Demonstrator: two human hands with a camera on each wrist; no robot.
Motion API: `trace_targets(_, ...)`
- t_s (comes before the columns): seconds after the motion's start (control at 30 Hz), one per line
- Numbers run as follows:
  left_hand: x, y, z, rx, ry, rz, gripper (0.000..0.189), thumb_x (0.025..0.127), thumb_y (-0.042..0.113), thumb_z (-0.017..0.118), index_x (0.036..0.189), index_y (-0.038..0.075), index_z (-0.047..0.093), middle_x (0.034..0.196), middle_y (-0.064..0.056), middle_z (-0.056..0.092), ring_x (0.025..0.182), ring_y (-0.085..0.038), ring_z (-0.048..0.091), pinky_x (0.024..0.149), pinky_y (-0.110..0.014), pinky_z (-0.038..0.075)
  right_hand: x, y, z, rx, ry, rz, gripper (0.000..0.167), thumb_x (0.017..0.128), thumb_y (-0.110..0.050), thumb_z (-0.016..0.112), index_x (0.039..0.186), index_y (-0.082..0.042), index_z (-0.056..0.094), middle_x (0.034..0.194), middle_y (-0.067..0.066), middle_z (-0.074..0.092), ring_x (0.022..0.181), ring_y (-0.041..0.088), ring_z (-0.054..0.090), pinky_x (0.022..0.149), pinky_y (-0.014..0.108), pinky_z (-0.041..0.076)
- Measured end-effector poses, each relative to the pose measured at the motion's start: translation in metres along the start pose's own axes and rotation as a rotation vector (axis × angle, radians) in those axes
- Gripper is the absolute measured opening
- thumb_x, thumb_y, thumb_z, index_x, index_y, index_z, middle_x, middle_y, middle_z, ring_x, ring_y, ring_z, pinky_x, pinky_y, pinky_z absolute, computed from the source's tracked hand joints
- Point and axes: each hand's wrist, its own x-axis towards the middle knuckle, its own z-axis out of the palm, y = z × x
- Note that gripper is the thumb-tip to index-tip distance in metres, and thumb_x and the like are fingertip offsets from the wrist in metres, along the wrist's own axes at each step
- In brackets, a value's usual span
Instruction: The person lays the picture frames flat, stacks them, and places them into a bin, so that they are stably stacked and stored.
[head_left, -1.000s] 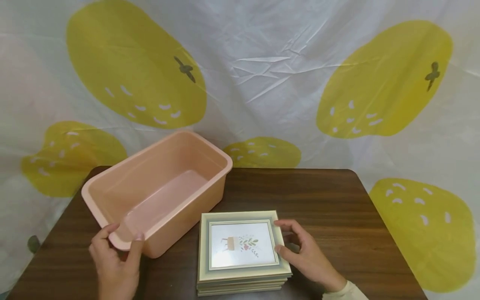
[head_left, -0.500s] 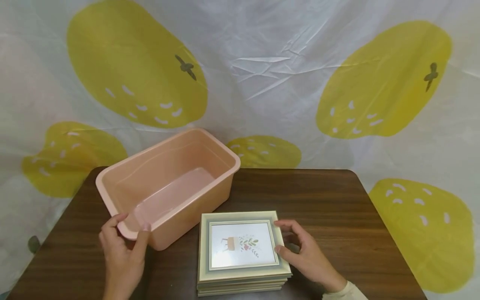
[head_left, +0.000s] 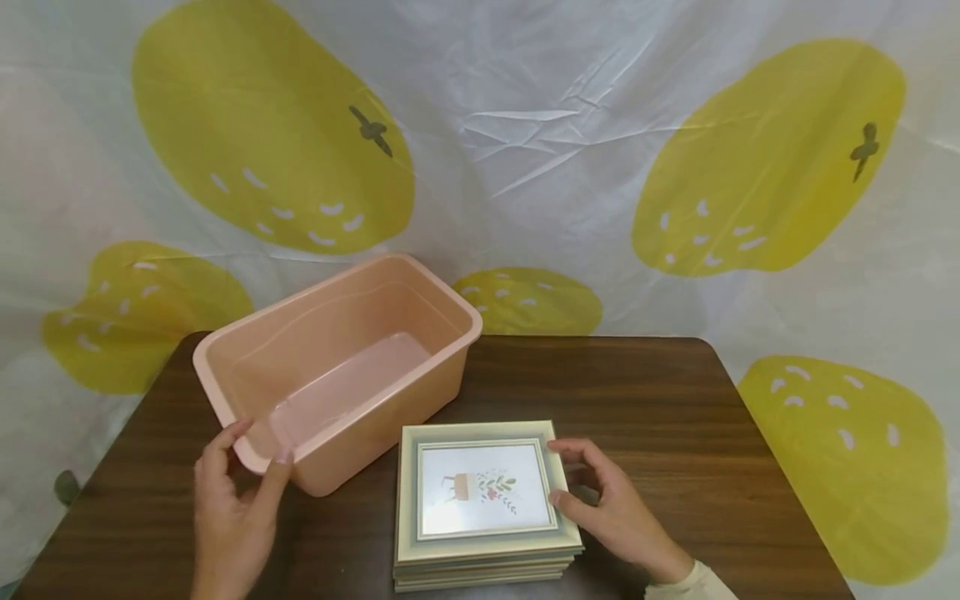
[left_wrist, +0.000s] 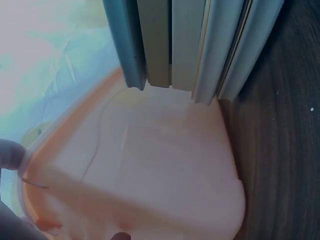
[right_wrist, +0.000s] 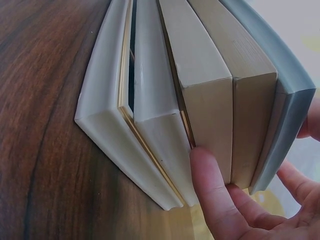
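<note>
A pink plastic bin stands on the left of the table, set at an angle. At its near-left corner is my left hand, index fingertip and thumb tip right at the rim, fingers spread loosely. In the left wrist view the bin's end wall fills the middle. To its right lies a stack of picture frames, the top one cream and grey-blue with a plant picture. My right hand touches the stack's right side. In the right wrist view one finger rests against a middle frame's edge.
The dark wood table has rounded far corners. Behind it hangs a pale cloth printed with large yellow fruit. The bin's far corner comes close to that cloth.
The bin first slid slightly right and away with my left hand, then stopped. My left hand has since eased back a little from the rim. My right hand and the frames stayed put.
</note>
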Motion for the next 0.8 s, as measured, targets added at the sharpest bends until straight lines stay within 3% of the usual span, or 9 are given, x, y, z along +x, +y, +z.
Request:
trace_targets(0.23,-0.01,0.01,-0.006,0.051,0.084,0.061,0.064,0.091,-0.001,0.077,0.15,0.009,0.055,0.129,0.017,0.037,0.118,0.001,0.05,0.083,-0.001,0.048,0.0,0.0,-0.001,-0.004,-0.003,-0.004,0.049,0.095,-0.01,0.077,0.14,-0.017,0.06,0.128,0.009,0.068,0.108,0.02,0.066,0.094,0.037,0.057)
trace_targets(0.43,-0.024,0.024,-0.005,-0.019,0.173,0.182,0.055,0.086,-0.01,0.075,0.139,-0.001,0.065,0.128,0.015,0.048,0.114,-0.007,0.053,0.085,-0.003,0.049,0.002,0.001,-0.003,-0.009,-0.004,-0.008,0.048,0.095,-0.01,0.077,0.14,-0.017,0.06,0.128,0.009,0.068,0.109,0.019,0.066,0.094,0.036,0.057)
trace_targets(0.53,-0.031,0.03,-0.003,-0.015,0.186,0.223,0.046,0.084,-0.008,0.076,0.129,-0.006,0.069,0.127,0.016,0.053,0.109,-0.008,0.054,0.085,-0.006,0.049,0.002,0.001,-0.004,-0.013,-0.004,-0.006,0.048,0.096,-0.011,0.077,0.14,-0.018,0.06,0.128,0.009,0.068,0.109,0.019,0.066,0.095,0.036,0.057)
trace_targets(0.63,-0.038,0.034,0.0,-0.011,0.163,0.247,0.039,0.083,-0.007,0.077,0.122,-0.006,0.073,0.124,0.016,0.058,0.105,-0.008,0.057,0.084,-0.008,0.05,0.001,0.001,-0.003,-0.018,-0.005,-0.013,0.047,0.097,-0.012,0.076,0.141,-0.018,0.06,0.129,0.008,0.068,0.113,0.017,0.066,0.096,0.036,0.057)
trace_targets(0.7,-0.043,0.035,0.004,-0.037,0.13,0.277,0.036,0.083,-0.01,0.077,0.118,-0.004,0.075,0.119,0.01,0.064,0.101,-0.01,0.06,0.081,-0.009,0.051,0.001,0.0,-0.003,-0.019,-0.008,-0.016,0.046,0.098,-0.012,0.074,0.141,-0.019,0.059,0.13,0.007,0.068,0.114,0.017,0.065,0.097,0.036,0.057)
trace_targets(0.8,-0.049,0.03,0.013,-0.088,0.017,0.302,0.036,0.083,-0.014,0.077,0.117,-0.001,0.076,0.113,0.0,0.069,0.098,-0.009,0.065,0.077,-0.01,0.055,-0.002,-0.001,-0.002,-0.018,-0.014,-0.015,0.045,0.101,-0.013,0.071,0.144,-0.019,0.058,0.132,0.008,0.068,0.116,0.017,0.066,0.097,0.036,0.057)
